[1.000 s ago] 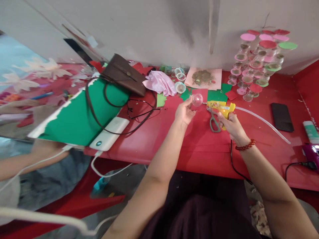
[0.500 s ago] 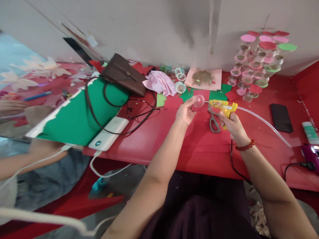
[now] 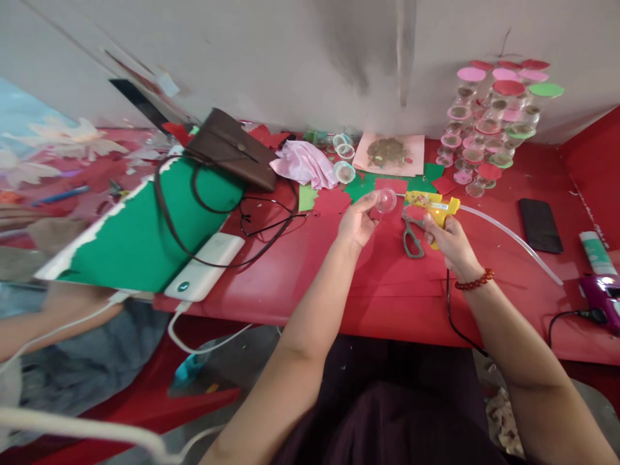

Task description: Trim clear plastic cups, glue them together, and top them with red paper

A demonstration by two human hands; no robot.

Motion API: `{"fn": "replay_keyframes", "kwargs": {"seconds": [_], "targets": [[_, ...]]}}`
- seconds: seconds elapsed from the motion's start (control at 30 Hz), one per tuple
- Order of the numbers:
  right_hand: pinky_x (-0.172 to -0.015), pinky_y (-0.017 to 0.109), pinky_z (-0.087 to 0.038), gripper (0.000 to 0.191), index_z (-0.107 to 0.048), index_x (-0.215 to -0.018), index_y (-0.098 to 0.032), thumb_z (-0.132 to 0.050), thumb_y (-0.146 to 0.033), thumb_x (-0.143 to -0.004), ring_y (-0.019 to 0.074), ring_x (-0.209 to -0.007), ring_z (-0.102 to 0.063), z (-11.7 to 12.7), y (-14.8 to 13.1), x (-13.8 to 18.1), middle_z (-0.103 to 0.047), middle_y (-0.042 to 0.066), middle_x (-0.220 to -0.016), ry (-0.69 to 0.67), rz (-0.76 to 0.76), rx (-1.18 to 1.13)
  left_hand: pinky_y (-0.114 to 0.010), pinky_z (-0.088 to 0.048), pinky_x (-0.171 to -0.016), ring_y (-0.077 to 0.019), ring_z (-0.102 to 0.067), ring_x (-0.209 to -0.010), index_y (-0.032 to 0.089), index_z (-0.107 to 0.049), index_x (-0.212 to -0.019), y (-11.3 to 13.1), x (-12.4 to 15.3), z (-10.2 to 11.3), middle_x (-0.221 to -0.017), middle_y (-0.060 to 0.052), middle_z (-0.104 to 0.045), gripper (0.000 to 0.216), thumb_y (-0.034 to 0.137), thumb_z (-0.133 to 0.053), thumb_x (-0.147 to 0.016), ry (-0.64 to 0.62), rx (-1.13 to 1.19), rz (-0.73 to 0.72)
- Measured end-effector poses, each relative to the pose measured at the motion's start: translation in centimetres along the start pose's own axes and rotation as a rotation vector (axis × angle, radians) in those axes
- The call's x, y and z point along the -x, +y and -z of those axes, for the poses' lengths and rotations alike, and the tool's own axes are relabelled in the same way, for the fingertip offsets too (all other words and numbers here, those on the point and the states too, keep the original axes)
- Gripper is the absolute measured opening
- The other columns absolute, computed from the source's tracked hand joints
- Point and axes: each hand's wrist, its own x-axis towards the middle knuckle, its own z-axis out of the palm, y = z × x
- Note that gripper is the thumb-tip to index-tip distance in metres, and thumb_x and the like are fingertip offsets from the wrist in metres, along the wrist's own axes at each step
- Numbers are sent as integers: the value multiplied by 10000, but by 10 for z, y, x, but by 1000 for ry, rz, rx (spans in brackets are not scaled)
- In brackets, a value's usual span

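Between the thumb and fingers of my left hand (image 3: 359, 218) is a small clear plastic cup (image 3: 386, 201), its round rim facing me. My right hand (image 3: 450, 239) is wrapped round the handle of a yellow glue gun (image 3: 438, 206), whose nozzle points left at the cup, very close to it; whether they touch I cannot tell. A clear glue stick (image 3: 513, 236) trails from the back of the gun. Grey-handled scissors (image 3: 413, 242) lie on red paper just below the gun, their blades partly hidden.
A hanging of stacked clear cups with coloured discs (image 3: 494, 129) stands at the back right. A phone (image 3: 540, 225) lies to the right. On the left are a green board (image 3: 145, 226), a power bank (image 3: 206, 266), a brown bag (image 3: 235, 148) and glasses (image 3: 266, 216). Another person's arm (image 3: 62, 316) shows at far left.
The whole view has shifted slightly, moving the scene a little left in the picture. Both hands keep their grips, with cup and glue gun nozzle still close together.
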Motion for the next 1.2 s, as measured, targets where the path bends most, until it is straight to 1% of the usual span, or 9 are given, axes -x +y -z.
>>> {"fn": "replay_keyframes", "kwargs": {"seconds": [0.13, 0.3, 0.53, 0.73, 0.93, 1.0, 1.07, 1.13, 1.2], "targets": [[-474, 240, -331, 369, -521, -707, -231, -730, -451, -917, 84, -509, -404, 1, -2, 0, -466, -61, -536, -9, 27, 15, -239, -446, -634, -118, -682, -707, 198, -736, -818, -1, 1, 0, -784, 20, -758, 195, 187, -879, -687, -23, -34, -5], [-488, 242, -351, 401, -528, -724, -229, -748, -516, -896, 81, -522, -415, 2, -1, 0, -464, -65, -557, -7, 36, 17, -225, -422, -580, -104, -665, -671, 198, -723, -814, 0, 4, -1, -761, 31, -738, 225, 196, -891, -666, -47, -58, -9], [-475, 240, -330, 397, -533, -749, -227, -781, -513, -869, 73, -507, -402, 3, -1, 0, -471, -72, -571, 8, -10, -13, -226, -412, -574, -104, -662, -667, 197, -718, -820, 0, 6, -2, -777, 25, -740, 208, 184, -877, -685, -46, -65, -4], [-478, 244, -338, 430, -513, -702, -237, -742, -556, -876, 85, -517, -409, 3, 0, -1, -466, -60, -548, -9, 26, 16, -226, -427, -613, -107, -658, -676, 198, -716, -830, -1, 5, -1, -782, 26, -736, 219, 191, -884, -689, -59, -86, -9], [-481, 243, -352, 423, -522, -697, -234, -766, -530, -875, 84, -505, -407, 2, 0, -1, -466, -62, -537, -4, 13, -4, -225, -443, -599, -109, -663, -673, 194, -734, -861, -2, 7, -1, -802, 19, -750, 245, 207, -896, -678, -112, -115, -16], [-486, 235, -364, 437, -534, -690, -226, -777, -542, -869, 79, -502, -416, 2, -1, -1, -477, -59, -539, -1, 7, -31, -223, -440, -592, -109, -667, -675, 195, -726, -849, -2, 7, -2, -796, 19, -750, 248, 204, -899, -673, -99, -112, -23], [-489, 231, -378, 442, -552, -695, -218, -775, -557, -869, 76, -500, -433, 5, -1, -4, -516, -49, -562, 16, 1, -66, -220, -425, -576, -105, -664, -664, 198, -711, -832, 0, 7, -3, -778, 26, -743, 246, 203, -899, -674, -54, -99, -41], [-481, 229, -381, 422, -575, -714, -212, -770, -548, -877, 74, -490, -445, 12, -2, -9, -552, -40, -590, 50, -8, -79, -221, -418, -563, -100, -658, -647, 201, -699, -820, 2, 6, -3, -759, 32, -735, 240, 213, -895, -681, -4, -74, -58], [-470, 227, -384, 377, -589, -738, -207, -778, -500, -882, 72, -475, -459, 23, -3, -17, -579, -37, -614, 95, -33, -59, -227, -436, -569, -102, -661, -641, 201, -695, -818, 4, 6, -4, -752, 31, -733, 236, 233, -891, -691, 13, -50, -64]]}}
